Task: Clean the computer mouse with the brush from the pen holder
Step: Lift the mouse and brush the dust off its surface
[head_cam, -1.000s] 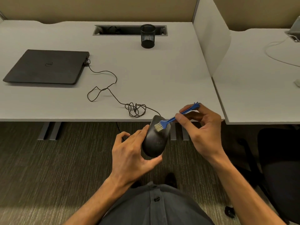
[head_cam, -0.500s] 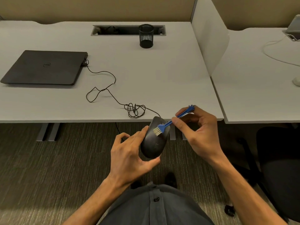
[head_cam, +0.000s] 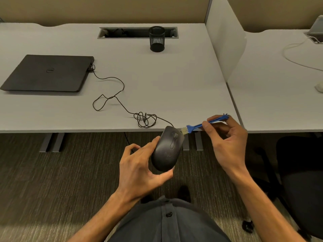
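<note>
My left hand [head_cam: 139,169] holds the mouse [head_cam: 167,149] near the tabletop [head_cam: 157,81] edge. My right hand [head_cam: 227,137] pinches the brush [head_cam: 201,125]. The bristles just slid off the mouse's far right corner, so that stroke is finished.

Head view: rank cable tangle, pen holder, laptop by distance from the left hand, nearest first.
From the left hand:
1. Cable tangle, at the desk's front edge just above the hand.
2. Laptop, shut, far left on the desk.
3. Pen holder, at the desk's back.
</note>
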`<state>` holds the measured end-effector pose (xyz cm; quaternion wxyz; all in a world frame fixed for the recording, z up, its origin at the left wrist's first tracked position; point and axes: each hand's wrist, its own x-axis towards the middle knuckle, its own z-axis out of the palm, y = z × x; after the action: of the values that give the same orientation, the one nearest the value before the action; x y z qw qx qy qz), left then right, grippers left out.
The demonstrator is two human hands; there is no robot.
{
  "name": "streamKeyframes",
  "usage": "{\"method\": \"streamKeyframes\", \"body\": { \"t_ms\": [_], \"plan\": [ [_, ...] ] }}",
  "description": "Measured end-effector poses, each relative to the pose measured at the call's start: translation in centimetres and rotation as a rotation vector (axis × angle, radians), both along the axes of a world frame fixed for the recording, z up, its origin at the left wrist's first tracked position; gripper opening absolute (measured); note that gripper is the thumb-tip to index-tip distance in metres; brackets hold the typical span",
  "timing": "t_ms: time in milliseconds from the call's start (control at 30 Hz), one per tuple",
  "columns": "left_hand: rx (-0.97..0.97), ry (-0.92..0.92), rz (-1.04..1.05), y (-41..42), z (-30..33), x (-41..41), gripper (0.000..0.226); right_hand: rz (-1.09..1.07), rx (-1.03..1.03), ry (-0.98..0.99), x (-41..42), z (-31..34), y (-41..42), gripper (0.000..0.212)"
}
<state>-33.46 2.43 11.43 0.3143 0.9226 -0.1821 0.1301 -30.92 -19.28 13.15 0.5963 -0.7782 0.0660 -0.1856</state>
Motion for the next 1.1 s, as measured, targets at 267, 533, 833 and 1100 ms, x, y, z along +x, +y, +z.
{"method": "streamKeyframes", "body": {
  "t_ms": [267, 533, 833, 1100],
  "plan": [
    [-0.015, 0.01, -0.002, -0.3, -0.2, -0.1, 0.078, 0.017, -0.012, 0.027, -0.3, 0.0, -0.6, 0.017],
    [-0.02, -0.006, 0.025, -0.5, -0.2, 0.2, 0.077, 0.088, -0.056, -0.002, -1.3, 0.2, -0.1, 0.014],
    [-0.009, -0.041, 0.023, -0.8, -0.1, 0.2, 0.076, 0.185, -0.104, -0.253, -3.8, -0.1, 4.0, 0.014],
    [-0.017, -0.036, 0.063, -0.6, -0.2, 0.3, 0.077, -0.085, -0.223, -0.233, -3.6, -0.7, 1.6, 0.018]
  ]
}}
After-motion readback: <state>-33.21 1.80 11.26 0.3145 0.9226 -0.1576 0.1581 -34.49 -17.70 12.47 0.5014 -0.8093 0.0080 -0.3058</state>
